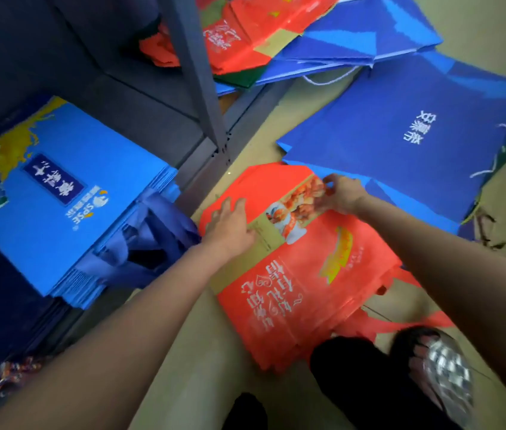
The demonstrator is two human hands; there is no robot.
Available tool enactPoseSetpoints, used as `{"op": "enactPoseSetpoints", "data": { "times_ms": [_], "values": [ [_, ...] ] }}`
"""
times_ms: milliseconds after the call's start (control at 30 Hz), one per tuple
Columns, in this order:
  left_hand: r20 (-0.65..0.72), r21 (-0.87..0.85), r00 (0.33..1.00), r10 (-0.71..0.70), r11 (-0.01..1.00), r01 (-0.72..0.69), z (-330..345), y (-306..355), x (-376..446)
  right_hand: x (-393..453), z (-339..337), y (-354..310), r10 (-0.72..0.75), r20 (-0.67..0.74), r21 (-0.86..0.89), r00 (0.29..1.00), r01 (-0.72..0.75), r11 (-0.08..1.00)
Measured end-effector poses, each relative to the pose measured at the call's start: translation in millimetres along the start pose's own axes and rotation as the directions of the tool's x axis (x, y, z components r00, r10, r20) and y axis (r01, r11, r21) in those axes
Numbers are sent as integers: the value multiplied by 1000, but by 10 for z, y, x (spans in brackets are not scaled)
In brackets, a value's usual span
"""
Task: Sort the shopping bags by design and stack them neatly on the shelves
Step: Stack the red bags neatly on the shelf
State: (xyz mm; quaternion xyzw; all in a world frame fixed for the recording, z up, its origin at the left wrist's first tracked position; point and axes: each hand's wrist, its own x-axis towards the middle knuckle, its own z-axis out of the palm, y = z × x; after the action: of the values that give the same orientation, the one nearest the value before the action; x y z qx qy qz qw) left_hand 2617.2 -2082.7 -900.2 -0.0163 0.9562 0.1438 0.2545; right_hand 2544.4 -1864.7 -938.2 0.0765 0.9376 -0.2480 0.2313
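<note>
Red bags: a stack of red bags [301, 274] lies flat on the floor [214, 352], just in front of the shelf's lower corner, white lettering and a tan band with a food picture facing up.
Left hand: the left hand [230, 226] lies on the stack's far left corner, fingers spread fairly straight and pressing on the red and tan surface; its grip is released, closed round nothing.
Right hand: the right hand [343, 193] is at the stack's far edge, thumb and fingers curled and pinching the edge of the top red bag at the food picture.
Light blue bags: a neat stack of light blue bags [69, 206] with a dark label and yellow splash sits on the low shelf [158, 119] to the left, its dark blue handles [152, 240] spilling over the front edge, close to the left wrist.
Dark blue bags: dark blue bags [400, 141] with white characters lie loosely overlapped on the floor beyond the red stack, partly under its far edge.
Far pile: more red and blue bags [276, 41] lie mixed behind the shelf's upright post [196, 72].
Foot: a sandalled foot [437, 367] stands on the floor beside the stack's near corner.
</note>
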Motion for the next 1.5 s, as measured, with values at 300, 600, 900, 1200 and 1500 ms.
{"op": "enactPoseSetpoints", "data": {
  "times_ms": [300, 600, 900, 1200, 1500],
  "values": [
    [-207, 193, 972, 114, 978, -73, -830, 483, 666, 427, -1047, -8, -214, 2, -79, 977, 214, 974],
    [-343, 308, 939, 27, 948, 85, -1391, 773, 1329, 1263, -1550, -586, -122, -165, 725, 979, 204, 658],
    [-446, 256, 894, -40, 952, 170, -1381, 633, 1566, 1361, -1188, -1317, -98, -221, 781, 970, 236, 578],
    [-529, 5, 805, 268, 950, -313, -1409, 499, 994, 1389, -1180, -1392, 144, -243, 837, 959, 133, 530],
    [-379, 396, 921, 86, 915, 77, -1356, 728, 1397, 808, -1568, -460, 77, -219, 762, 973, 121, 636]
  ]
}}
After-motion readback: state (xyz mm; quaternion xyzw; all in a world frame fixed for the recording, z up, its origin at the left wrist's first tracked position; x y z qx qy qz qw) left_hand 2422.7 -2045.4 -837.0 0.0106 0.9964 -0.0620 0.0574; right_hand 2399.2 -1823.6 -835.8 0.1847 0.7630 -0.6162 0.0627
